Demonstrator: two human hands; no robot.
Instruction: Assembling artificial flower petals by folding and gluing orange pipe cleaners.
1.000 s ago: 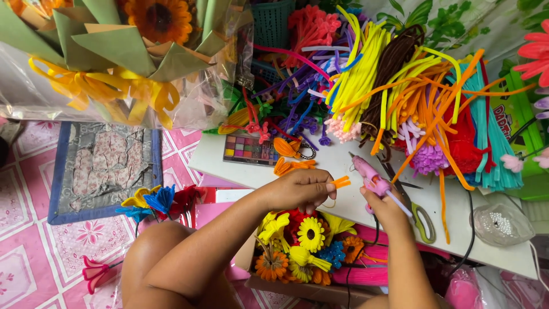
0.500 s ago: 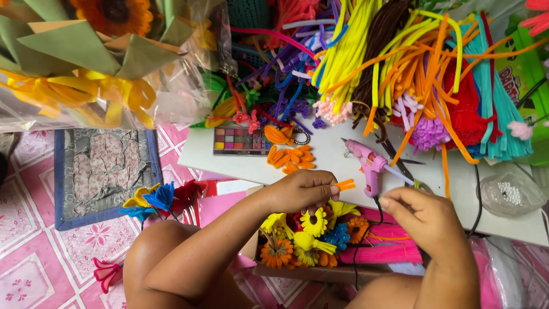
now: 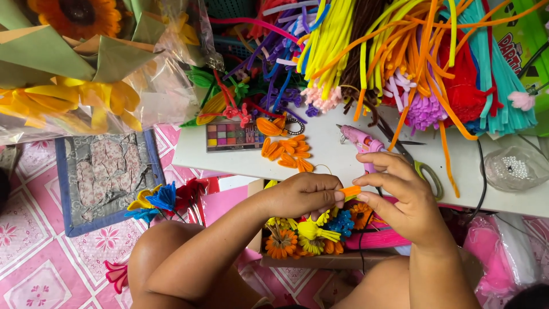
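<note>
A white worktop is crowded with bundled pipe cleaners in yellow, orange, red and teal. A pink glue gun is laid beside green-handled scissors, with a colour palette and loose orange petals nearby. Finished flowers are gathered in a cardboard box below.

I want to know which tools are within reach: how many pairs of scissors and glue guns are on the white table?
2: one pink glue gun on the white table above the hands, and one pair of scissors just right of it. Others may lie hidden under the pipe cleaners.
</note>
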